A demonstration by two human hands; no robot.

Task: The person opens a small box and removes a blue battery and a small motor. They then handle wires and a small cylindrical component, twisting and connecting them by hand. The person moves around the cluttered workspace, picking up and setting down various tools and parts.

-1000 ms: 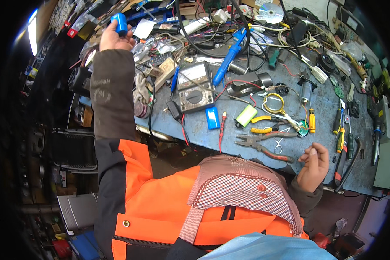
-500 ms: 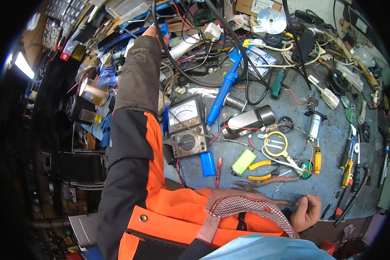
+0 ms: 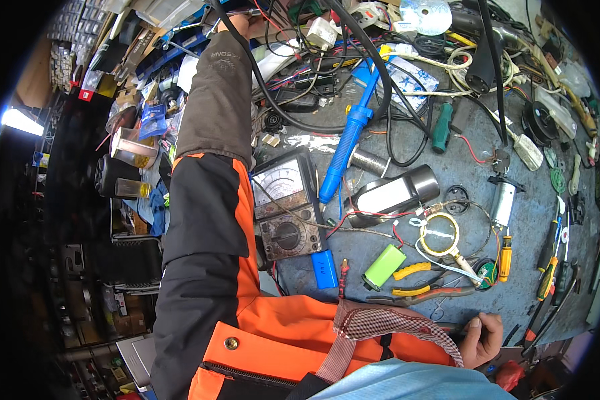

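Note:
My left arm stretches to the far edge of the bench. The left hand (image 3: 236, 25) is among cables and tools, partly hidden behind a black cable, beside a shiny metal rod (image 3: 248, 12); its grip does not show. My right hand (image 3: 483, 339) is curled closed at the bench's near edge, beside a thin reddish handle (image 3: 452, 327); what it holds, if anything, is hidden. Between the arms lie an analog multimeter (image 3: 288, 200), a blue soldering iron (image 3: 348, 150), a blue battery pack (image 3: 325, 269), a green battery pack (image 3: 385, 267) and yellow-handled pliers (image 3: 412, 270).
A grey metal cylinder housing (image 3: 395, 195), a yellow ring with wires (image 3: 440, 235) and a small motor (image 3: 505, 202) lie mid-bench. Screwdrivers (image 3: 548, 277) line the right side. Tangled cables and a disc (image 3: 425, 15) crowd the back. A solder spool (image 3: 369, 162) stands behind the housing.
My view has shifted, so the bench items sit lower and larger. The left hand appears farther up at the back, and the blue thing beside it no longer shows. The right hand stays curled.

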